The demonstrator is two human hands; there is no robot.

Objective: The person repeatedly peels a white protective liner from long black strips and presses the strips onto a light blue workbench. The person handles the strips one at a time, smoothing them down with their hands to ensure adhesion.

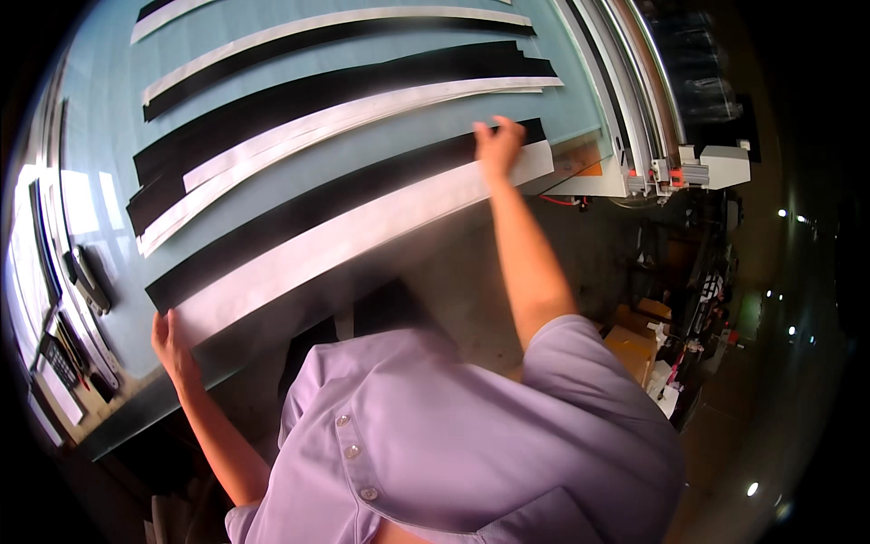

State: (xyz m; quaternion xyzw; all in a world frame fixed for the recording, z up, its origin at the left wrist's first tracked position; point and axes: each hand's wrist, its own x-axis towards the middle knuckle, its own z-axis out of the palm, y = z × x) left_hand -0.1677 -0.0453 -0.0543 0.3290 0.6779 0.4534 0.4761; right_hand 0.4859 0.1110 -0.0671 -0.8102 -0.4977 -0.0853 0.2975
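A long sheet strip [362,225], black along its far side and white along its near side, lies at the near edge of a glass-topped table [399,131]. My left hand [172,346] grips its left corner, thumb and fingers closed on the end. Near the strip's other end, my right hand [500,147] reaches across the white band, with bent fingers at the far edge of the black band. Its fingertips are slightly blurred. Farther back lie more black strips [362,88] and white strips [362,113], partly overlapping, their ends uneven.
A metal rail [634,91] with a white end block [725,167] runs along the table's right side. At the left edge are a dark handheld tool [88,279] and a calculator [58,361]. Cardboard boxes [634,340] stand on the lower right.
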